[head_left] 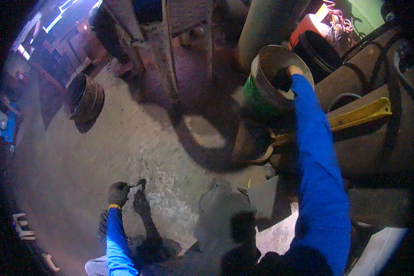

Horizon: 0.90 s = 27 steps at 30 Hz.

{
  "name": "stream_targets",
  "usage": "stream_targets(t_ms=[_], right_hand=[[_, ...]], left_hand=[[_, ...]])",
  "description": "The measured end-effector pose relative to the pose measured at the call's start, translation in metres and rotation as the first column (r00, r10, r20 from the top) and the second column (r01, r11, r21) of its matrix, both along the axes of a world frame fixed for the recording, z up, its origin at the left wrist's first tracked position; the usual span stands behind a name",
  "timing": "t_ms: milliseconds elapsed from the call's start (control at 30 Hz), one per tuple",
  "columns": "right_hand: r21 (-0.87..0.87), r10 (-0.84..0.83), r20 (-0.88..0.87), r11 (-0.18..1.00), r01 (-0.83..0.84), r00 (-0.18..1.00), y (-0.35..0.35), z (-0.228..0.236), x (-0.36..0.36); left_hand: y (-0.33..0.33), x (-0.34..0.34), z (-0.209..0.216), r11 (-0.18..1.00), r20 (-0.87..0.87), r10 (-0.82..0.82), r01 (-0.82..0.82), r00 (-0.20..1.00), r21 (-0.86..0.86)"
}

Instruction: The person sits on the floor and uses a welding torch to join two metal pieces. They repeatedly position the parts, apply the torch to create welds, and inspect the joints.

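My left hand (118,194), in a dark glove with a yellow cuff, is held low over the concrete floor at the lower left. It is closed around a short, thin dark tool (137,184) whose far end is a little thicker; its exact kind is not clear. My right arm reaches far out to the upper right, into a large bucket (261,69) with a pale rim and a green lower side. Only the cuff of my right hand (294,70) shows at the bucket's mouth. Its fingers are hidden in the dark inside.
Behind the bucket stand a black container (318,51) and a red-and-white one (309,28). A yellow metal bar (361,114) lies across large brown cylinders on the right. A rusty drum (85,99) stands at the left. A metal-legged frame (169,55) rises at the top.
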State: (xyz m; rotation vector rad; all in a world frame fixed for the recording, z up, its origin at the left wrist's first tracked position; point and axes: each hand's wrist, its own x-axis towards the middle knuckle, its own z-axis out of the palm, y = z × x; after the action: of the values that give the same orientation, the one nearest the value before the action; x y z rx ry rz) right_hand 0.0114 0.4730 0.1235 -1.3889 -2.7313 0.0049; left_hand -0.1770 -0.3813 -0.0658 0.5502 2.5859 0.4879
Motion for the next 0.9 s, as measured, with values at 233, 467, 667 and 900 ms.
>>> stream_targets(t_ms=[233, 467, 667, 900], right_hand=[[0.116, 0.077, -0.084, 0.991, -0.066, 0.994, -0.014, 0.076, 0.025], [0.192, 0.146, -0.161, 0.975, -0.115, 0.976, -0.049, 0.133, 0.041], [0.233, 0.176, -0.182, 0.963, -0.131, 0.968, -0.076, 0.157, 0.058], [0.277, 0.224, -0.191, 0.946, -0.166, 0.956, -0.099, 0.177, 0.054]], left_hand=[[-0.001, 0.031, 0.004, 0.988, 0.051, 0.142, -0.145, 0.989, 0.053], [-0.023, 0.056, -0.017, 0.968, -0.034, 0.195, -0.187, 0.98, 0.166], [-0.025, 0.064, -0.044, 0.945, 0.075, 0.326, -0.326, 0.942, -0.013], [-0.059, 0.058, -0.084, 0.9, 0.235, 0.405, -0.43, 0.884, 0.067]])
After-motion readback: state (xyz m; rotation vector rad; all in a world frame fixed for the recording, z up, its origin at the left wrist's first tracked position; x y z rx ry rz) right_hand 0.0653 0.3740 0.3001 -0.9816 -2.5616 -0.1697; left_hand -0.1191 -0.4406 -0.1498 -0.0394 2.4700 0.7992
